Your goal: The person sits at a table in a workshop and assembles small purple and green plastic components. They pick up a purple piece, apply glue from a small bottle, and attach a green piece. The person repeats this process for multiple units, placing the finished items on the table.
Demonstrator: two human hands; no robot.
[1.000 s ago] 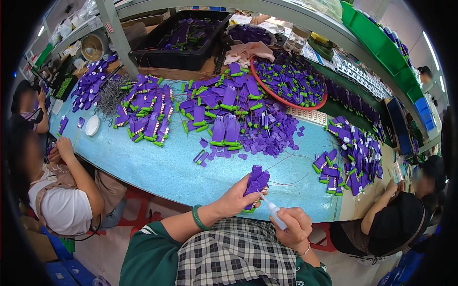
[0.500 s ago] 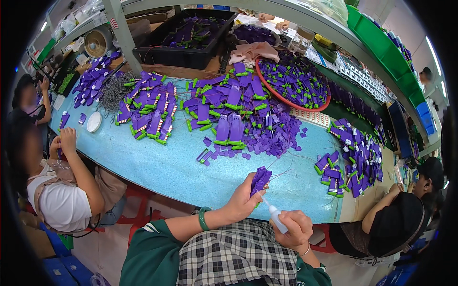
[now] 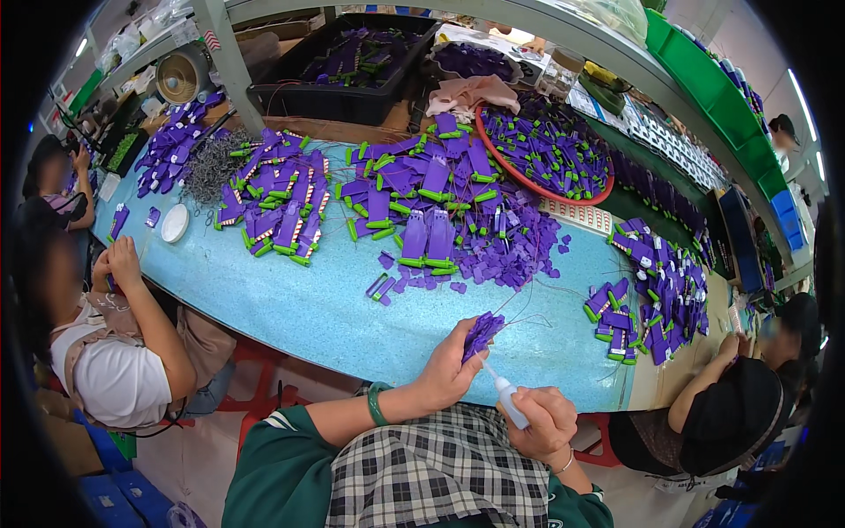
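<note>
A small purple plastic part (image 3: 481, 336) with thin wires is held in my left hand (image 3: 449, 368), over the table's near edge. My right hand (image 3: 547, 422) grips a pale squeeze bottle (image 3: 512, 405) with a narrow nozzle. The nozzle tip points up at the purple part; whether it touches cannot be made out. Past my hands lies a big heap of purple and green parts (image 3: 431, 189), and next to it a pile of small purple pieces (image 3: 506, 246). Two larger purple parts with green ends (image 3: 426, 238) lie side by side on the heap's near side.
The light blue table (image 3: 290, 295) also bears a red-rimmed basin (image 3: 607, 195) of parts, more heaps left and right, and a white round dish (image 3: 175, 223). A black tray (image 3: 326, 107) stands behind, under a metal shelf frame (image 3: 231, 75). People sit at both sides.
The purple part in my left hand has tilted slightly. Both hands stay in nearly the same place, with the bottle nozzle still directed at the part. The whole view has shifted a little.
</note>
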